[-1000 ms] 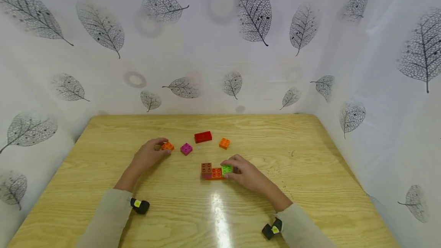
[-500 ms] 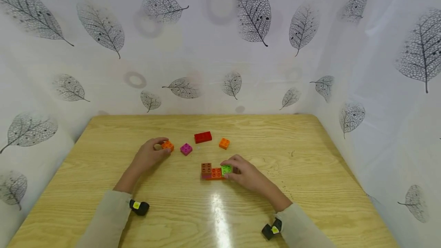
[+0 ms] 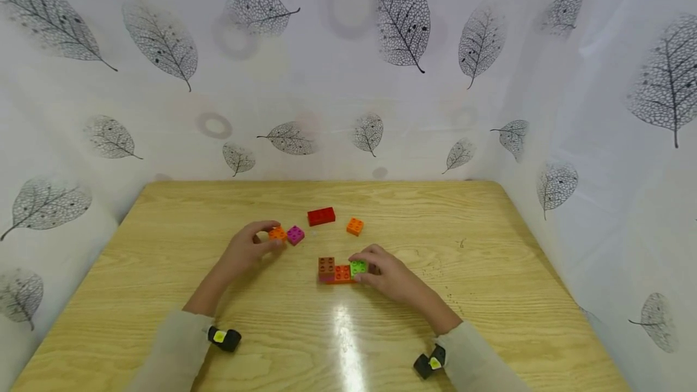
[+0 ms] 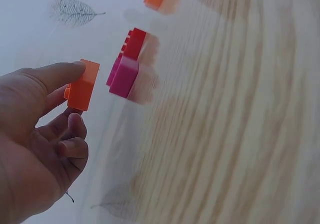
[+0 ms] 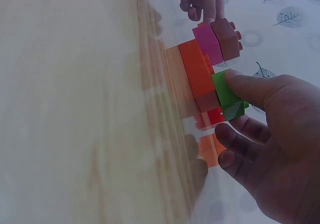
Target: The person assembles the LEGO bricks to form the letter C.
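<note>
1 magenta brick (image 3: 295, 235) blocks the left grip (image 3: 246, 250) rightward; a gap parts it from the brown brick (image 3: 327, 267).

My head view looks forward and down, wrist views face left hand (image 4: 37, 159) and right hand (image 5: 282, 139) closely, all sharing the table (image 3: 272, 337).

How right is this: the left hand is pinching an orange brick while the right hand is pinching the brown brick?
One part is wrong: the right hand is pinching the green brick, not the brown brick, as the right wrist view shows. The left hand is indeed pinching an orange brick.
</note>
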Action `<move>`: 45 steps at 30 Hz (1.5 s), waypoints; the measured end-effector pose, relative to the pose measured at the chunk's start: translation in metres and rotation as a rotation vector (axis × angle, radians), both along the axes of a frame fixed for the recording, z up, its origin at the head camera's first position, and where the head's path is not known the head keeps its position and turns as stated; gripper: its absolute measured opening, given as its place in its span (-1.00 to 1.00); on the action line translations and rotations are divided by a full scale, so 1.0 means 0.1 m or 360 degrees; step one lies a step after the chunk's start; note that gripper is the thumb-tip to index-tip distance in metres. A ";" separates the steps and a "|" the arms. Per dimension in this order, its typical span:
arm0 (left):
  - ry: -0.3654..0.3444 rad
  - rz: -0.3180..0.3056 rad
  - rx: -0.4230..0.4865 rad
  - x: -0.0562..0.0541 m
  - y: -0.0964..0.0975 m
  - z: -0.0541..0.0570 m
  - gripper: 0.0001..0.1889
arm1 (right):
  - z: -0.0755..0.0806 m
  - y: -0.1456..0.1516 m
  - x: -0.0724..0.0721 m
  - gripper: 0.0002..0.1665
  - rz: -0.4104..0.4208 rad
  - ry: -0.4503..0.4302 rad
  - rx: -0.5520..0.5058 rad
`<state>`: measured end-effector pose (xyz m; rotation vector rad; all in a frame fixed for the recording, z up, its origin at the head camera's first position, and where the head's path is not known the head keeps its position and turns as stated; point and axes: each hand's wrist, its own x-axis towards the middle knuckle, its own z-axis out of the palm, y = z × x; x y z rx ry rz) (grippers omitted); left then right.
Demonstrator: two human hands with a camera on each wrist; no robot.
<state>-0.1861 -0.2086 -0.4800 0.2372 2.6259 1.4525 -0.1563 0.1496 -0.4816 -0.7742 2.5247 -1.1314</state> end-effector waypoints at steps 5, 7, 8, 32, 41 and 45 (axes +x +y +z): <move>0.0031 -0.0028 -0.0019 0.09 0.11 0.04 -0.48 | 0.00 0.00 0.00 -0.52 -0.0004 -0.0005 0.0014; 0.0046 -0.0039 -0.0022 0.13 0.15 0.06 -0.49 | 0.00 -0.01 0.00 -0.52 -0.0007 -0.0003 0.0021; 0.0053 -0.0041 -0.0022 0.14 0.17 0.08 -0.49 | -0.01 0.00 0.00 -0.52 -0.0007 0.0002 0.0022; 0.0033 -0.0249 0.0058 0.38 0.59 0.22 -0.50 | -0.01 0.01 0.00 -0.53 0.0001 -0.0007 0.0001; 0.0022 -0.0329 0.0098 0.42 0.70 0.21 -0.52 | -0.01 0.01 0.00 -0.54 -0.0016 -0.0014 0.0014; 0.0048 -0.0365 0.0113 0.42 0.73 0.21 -0.56 | 0.00 0.01 -0.01 -0.54 -0.0013 -0.0017 0.0016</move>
